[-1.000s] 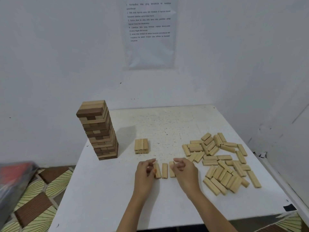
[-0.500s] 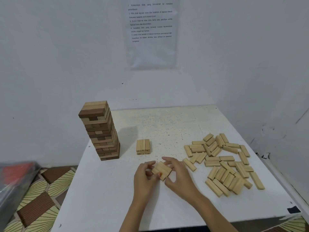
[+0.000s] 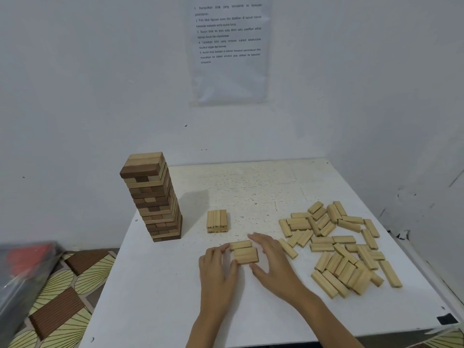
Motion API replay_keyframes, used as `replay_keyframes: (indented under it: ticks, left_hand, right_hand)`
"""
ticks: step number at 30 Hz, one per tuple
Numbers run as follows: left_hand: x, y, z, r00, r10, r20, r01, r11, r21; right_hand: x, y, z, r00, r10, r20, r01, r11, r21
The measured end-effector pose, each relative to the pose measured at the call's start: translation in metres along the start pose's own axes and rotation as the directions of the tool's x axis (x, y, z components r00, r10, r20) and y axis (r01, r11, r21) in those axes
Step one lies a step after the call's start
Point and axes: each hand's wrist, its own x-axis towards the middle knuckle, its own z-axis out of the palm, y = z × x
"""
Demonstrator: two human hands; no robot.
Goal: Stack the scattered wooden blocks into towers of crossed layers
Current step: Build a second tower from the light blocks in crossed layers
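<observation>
Three pale wooden blocks lie side by side, long sides running left to right, low over the white table. My left hand pinches their left ends. My right hand cups their right side, fingers behind and thumb in front. A short stack of pale blocks stands just beyond them. At the left rear rises a tall tower of crossed pale and dark layers. Several loose blocks lie scattered to the right.
The table sits in a corner of white walls, with a printed sheet hung above it. Its left edge drops to a patterned floor mat and a plastic-wrapped bundle. Black tape marks the near right corner.
Three blocks lying apart, pointing away from me, were gathered by both hands, lifted, turned a quarter turn and now sit pressed together crosswise between my hands.
</observation>
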Motion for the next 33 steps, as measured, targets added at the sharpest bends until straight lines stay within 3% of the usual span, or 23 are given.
replay_keyframes:
  ticks: [3,5,7,15,33]
  left_hand:
    - [-0.006,-0.01,-0.003,0.993,0.024,0.119,-0.068,0.924,0.376]
    - [-0.007,-0.013,0.0,0.984,-0.004,0.176,-0.082,0.875,0.478]
    - [-0.007,-0.011,0.004,0.976,-0.01,0.216,-0.101,0.862,0.497]
    - [0.0,-0.018,0.014,0.965,0.02,0.263,-0.159,0.838,0.521]
    - [-0.004,-0.014,0.011,0.963,-0.018,0.268,-0.134,0.832,0.538]
  right_hand:
    - [-0.006,0.005,0.006,0.999,0.048,0.014,-0.043,0.97,-0.239]
    - [-0.008,0.006,0.014,0.999,0.042,0.002,-0.036,0.882,-0.469]
    - [-0.009,0.006,0.02,0.998,0.067,-0.003,-0.056,0.818,-0.573]
    - [-0.009,0.011,0.025,0.998,0.033,-0.054,-0.062,0.714,-0.698]
    - [-0.009,0.017,0.029,0.998,0.006,-0.065,-0.051,0.692,-0.72]
